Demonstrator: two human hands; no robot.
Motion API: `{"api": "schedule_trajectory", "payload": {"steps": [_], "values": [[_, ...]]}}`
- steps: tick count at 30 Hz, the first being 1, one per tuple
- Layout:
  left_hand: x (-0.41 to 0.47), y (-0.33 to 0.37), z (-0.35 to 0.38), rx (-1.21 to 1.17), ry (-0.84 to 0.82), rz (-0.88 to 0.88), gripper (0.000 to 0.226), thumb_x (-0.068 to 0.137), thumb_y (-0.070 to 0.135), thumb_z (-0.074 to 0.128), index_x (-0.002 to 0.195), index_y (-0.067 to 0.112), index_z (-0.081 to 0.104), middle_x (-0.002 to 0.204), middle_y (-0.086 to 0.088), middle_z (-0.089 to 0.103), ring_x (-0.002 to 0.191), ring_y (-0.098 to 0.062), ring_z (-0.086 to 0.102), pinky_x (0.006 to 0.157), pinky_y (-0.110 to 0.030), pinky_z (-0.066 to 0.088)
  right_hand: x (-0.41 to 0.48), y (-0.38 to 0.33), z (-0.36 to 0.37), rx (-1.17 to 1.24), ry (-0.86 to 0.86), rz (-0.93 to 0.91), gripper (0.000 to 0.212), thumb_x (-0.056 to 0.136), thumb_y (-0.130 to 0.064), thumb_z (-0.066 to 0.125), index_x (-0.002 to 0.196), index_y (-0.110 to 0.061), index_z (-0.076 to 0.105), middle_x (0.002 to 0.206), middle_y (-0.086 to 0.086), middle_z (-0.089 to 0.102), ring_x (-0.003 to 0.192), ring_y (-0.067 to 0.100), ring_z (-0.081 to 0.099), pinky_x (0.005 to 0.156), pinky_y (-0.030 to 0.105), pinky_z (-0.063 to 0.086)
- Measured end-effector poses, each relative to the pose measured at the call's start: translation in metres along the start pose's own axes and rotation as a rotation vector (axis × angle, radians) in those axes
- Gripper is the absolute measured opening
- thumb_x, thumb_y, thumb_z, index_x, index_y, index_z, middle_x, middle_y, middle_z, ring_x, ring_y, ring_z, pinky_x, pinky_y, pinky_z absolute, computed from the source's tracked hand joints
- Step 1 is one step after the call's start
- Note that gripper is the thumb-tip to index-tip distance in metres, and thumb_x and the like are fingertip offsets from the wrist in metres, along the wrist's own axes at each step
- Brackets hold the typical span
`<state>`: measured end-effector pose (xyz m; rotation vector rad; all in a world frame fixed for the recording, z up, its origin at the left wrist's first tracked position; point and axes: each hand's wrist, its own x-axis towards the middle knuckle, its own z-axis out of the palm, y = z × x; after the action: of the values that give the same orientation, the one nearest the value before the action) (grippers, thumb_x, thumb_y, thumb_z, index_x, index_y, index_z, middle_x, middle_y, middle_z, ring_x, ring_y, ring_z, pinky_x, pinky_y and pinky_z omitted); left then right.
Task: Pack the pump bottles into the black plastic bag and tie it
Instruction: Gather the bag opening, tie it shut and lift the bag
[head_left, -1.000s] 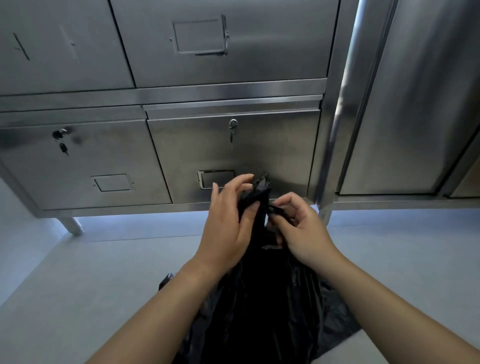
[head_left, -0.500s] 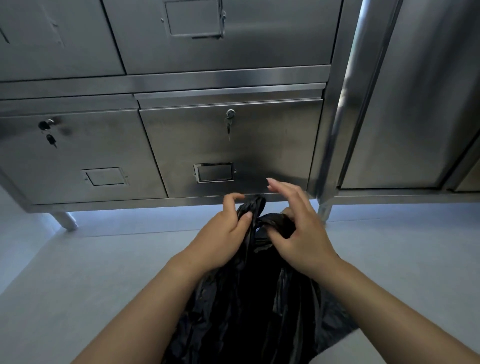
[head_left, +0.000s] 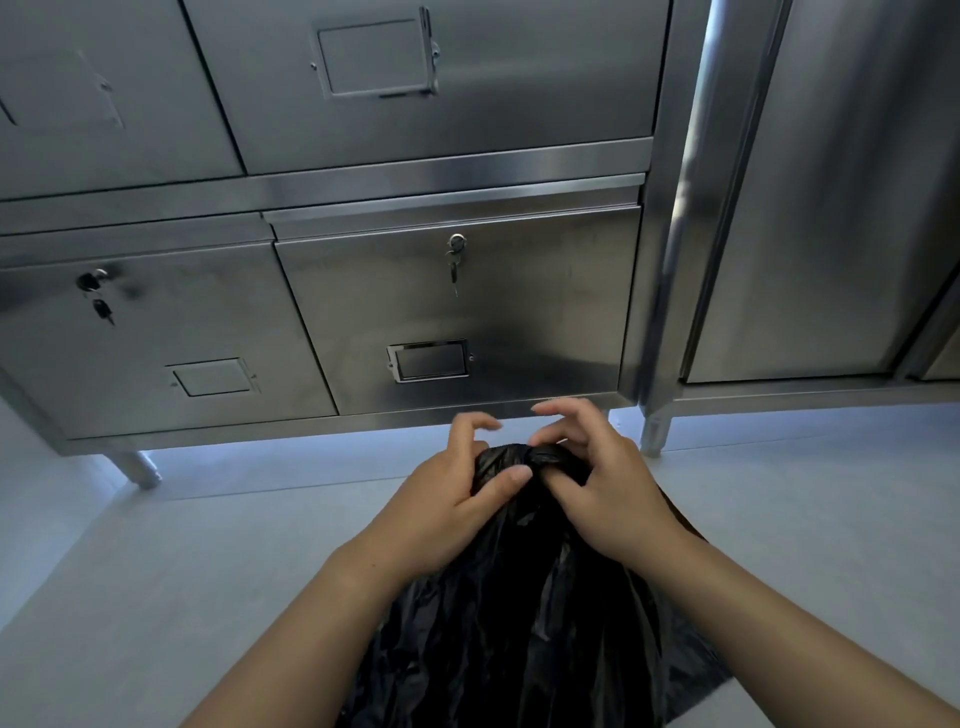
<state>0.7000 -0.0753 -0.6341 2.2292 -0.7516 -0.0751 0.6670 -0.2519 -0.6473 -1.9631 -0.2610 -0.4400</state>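
Observation:
The black plastic bag (head_left: 524, 623) stands on the grey floor between my forearms, its top gathered into a twisted bunch (head_left: 540, 457). My left hand (head_left: 452, 509) holds the bunched neck from the left, thumb pressed on the plastic, index finger lifted. My right hand (head_left: 602, 493) grips the bunch from the right, thumb on the plastic and the other fingers curled above it. No pump bottles are visible; the bag's inside is hidden.
A stainless steel cabinet (head_left: 457, 306) with drawers, keys in the locks, stands just beyond the bag on short legs (head_left: 135, 467). A second steel unit (head_left: 831, 208) is at the right. Grey floor (head_left: 182, 571) lies on both sides.
The bag's raised neck has been brought down into a tight bunch. Both hands moved lower and closer together onto it.

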Motion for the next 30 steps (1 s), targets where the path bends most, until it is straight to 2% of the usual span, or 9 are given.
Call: {"api": "schedule_trajectory", "payload": {"steps": [2,4,6,10,14,17,22,26,30], "values": [[0.002,-0.001,-0.001,0.067,0.078,0.058,0.041,0.083,0.067,0.039,0.110,0.036,0.039,0.078,0.010,0.060,0.072,-0.006,0.056,0.064,-0.022,0.041,0.003,-0.004,0.000,0.108,-0.003,0.044,0.049,0.077,-0.004,0.059,0.106,-0.042,0.050,0.092,-0.014,0.066,0.081,0.015,0.066,0.079,0.038,0.054],[0.005,0.000,-0.003,0.095,0.139,0.094,0.028,0.085,0.056,0.043,0.098,0.032,0.050,0.082,0.013,0.061,0.078,-0.004,0.056,0.067,-0.024,0.043,0.006,-0.007,-0.001,0.189,0.006,0.046,0.049,0.077,-0.002,0.062,0.107,-0.039,0.052,0.091,-0.009,0.068,0.081,0.020,0.068,0.079,0.043,0.055],[0.006,0.001,-0.004,0.005,0.158,0.084,0.023,0.087,0.050,0.044,0.092,0.029,0.055,0.085,0.011,0.062,0.082,-0.005,0.057,0.072,-0.029,0.046,0.007,-0.010,-0.002,0.226,0.007,0.032,0.048,0.077,-0.003,0.066,0.108,-0.038,0.053,0.092,-0.006,0.070,0.083,0.019,0.069,0.080,0.041,0.056],[0.006,0.003,-0.002,-0.204,0.176,0.006,0.016,0.094,0.037,0.049,0.089,0.026,0.059,0.091,0.001,0.059,0.090,-0.010,0.057,0.080,-0.028,0.044,0.005,-0.014,-0.004,0.207,-0.031,-0.048,0.044,0.077,-0.008,0.065,0.108,-0.038,0.057,0.097,-0.008,0.069,0.090,0.015,0.067,0.083,0.030,0.054],[0.008,0.006,-0.004,-0.477,0.160,-0.082,0.019,0.094,0.031,0.050,0.088,0.021,0.065,0.086,0.002,0.068,0.085,-0.012,0.063,0.080,-0.030,0.048,0.005,-0.017,-0.004,0.010,-0.063,-0.226,0.041,0.069,-0.007,0.069,0.103,-0.030,0.065,0.104,-0.014,0.066,0.105,0.009,0.061,0.091,0.019,0.046],[0.009,0.011,-0.007,-0.553,0.164,-0.092,0.021,0.094,0.029,0.050,0.086,0.017,0.066,0.082,0.003,0.067,0.082,-0.009,0.061,0.080,-0.029,0.046,0.008,-0.019,-0.001,-0.073,0.001,-0.284,0.041,0.069,-0.005,0.077,0.103,-0.026,0.068,0.105,-0.012,0.065,0.104,0.003,0.060,0.090,0.013,0.042],[0.006,0.010,-0.008,-0.649,0.154,-0.144,0.026,0.094,0.030,0.048,0.091,0.015,0.069,0.088,-0.003,0.072,0.086,-0.013,0.066,0.079,-0.025,0.049,0.008,-0.018,-0.003,-0.136,-0.036,-0.308,0.045,0.071,-0.011,0.078,0.110,-0.030,0.067,0.115,-0.009,0.062,0.110,0.001,0.056,0.093,0.013,0.041],[0.005,0.009,-0.009,-0.772,0.123,-0.182,0.032,0.089,0.035,0.051,0.095,0.010,0.071,0.091,-0.012,0.074,0.084,-0.019,0.068,0.074,-0.025,0.052,0.009,-0.016,0.001,-0.138,-0.001,-0.337,0.031,0.072,-0.005,0.077,0.096,-0.025,0.074,0.114,-0.005,0.063,0.104,0.000,0.059,0.091,0.015,0.044],[0.007,0.009,-0.010,-0.831,0.097,-0.162,0.034,0.086,0.037,0.052,0.094,0.010,0.071,0.088,-0.008,0.073,0.083,-0.018,0.067,0.074,-0.024,0.052,0.011,-0.014,0.001,-0.114,0.051,-0.353,0.025,0.073,-0.008,0.076,0.095,-0.020,0.075,0.109,-0.001,0.065,0.102,0.004,0.061,0.092,0.020,0.046]]}}
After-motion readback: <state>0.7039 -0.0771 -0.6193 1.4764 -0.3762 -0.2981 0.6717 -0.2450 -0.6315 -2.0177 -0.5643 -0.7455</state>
